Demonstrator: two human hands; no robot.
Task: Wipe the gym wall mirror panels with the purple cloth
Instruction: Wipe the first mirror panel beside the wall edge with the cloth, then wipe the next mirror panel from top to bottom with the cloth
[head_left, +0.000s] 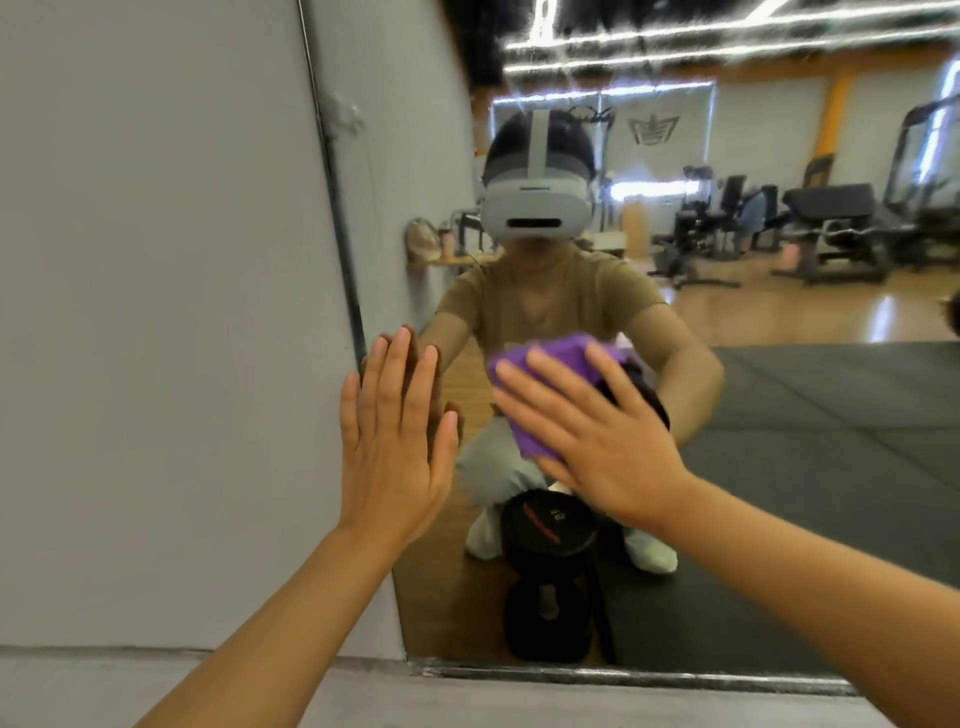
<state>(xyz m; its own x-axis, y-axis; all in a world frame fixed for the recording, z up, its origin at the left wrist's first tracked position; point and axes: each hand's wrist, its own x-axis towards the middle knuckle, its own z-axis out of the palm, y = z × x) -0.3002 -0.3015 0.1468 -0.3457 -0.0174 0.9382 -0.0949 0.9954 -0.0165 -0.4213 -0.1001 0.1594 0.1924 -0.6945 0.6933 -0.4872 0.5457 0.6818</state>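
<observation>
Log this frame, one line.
step: wiping | right hand: presses purple cloth on mirror | left hand: flat on mirror edge

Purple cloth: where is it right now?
In the head view, the purple cloth sits right of centre, pressed flat against the mirror under the right hand; the left hand rests at the mirror's left edge.
</observation>
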